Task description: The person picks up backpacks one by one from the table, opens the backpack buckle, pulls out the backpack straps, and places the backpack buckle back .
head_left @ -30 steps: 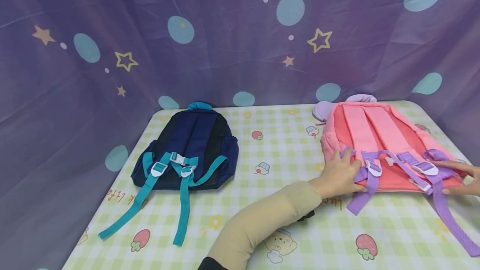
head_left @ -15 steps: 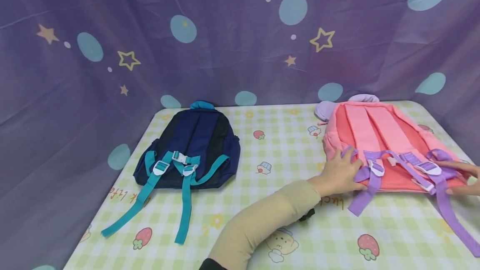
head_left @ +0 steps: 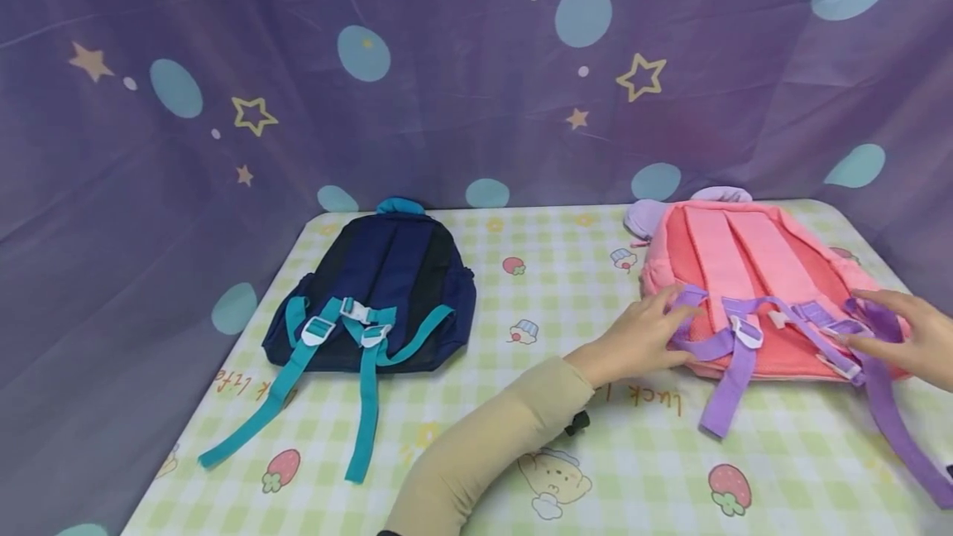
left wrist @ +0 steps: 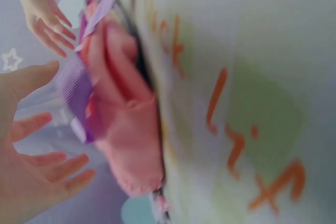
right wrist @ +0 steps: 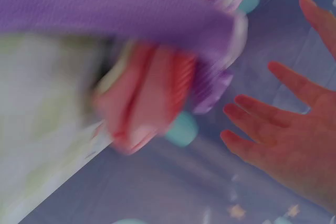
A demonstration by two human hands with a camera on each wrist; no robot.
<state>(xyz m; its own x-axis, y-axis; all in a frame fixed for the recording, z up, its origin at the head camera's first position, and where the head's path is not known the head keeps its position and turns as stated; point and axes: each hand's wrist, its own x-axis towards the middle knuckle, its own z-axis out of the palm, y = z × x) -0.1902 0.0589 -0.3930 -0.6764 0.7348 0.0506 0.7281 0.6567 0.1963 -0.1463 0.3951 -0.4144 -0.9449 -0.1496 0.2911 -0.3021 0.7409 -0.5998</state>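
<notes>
A pink backpack (head_left: 752, 271) lies at the right of the table, its padded back facing up. Purple webbing straps (head_left: 733, 387) with white buckles (head_left: 747, 333) trail off its bottom edge. My left hand (head_left: 644, 333) is at the bag's lower left corner; in the left wrist view its fingers (left wrist: 68, 169) are spread, apart from the strap (left wrist: 73, 90). Over the lower right corner hovers my right hand (head_left: 904, 333), fingers extended. The right wrist view shows that hand (right wrist: 289, 124) holding nothing, beside the purple strap (right wrist: 131, 14).
A navy backpack (head_left: 372, 271) with teal straps (head_left: 365, 420) lies at the left, also back up. A checked cloth (head_left: 551, 404) covers the table. Behind and to the sides hangs a purple curtain (head_left: 447, 106) with stars.
Both hands have let go of the pink backpack's lower corners and lifted off slightly; the left has shifted leftward and its strap end has settled lower. The navy backpack has stayed put.
</notes>
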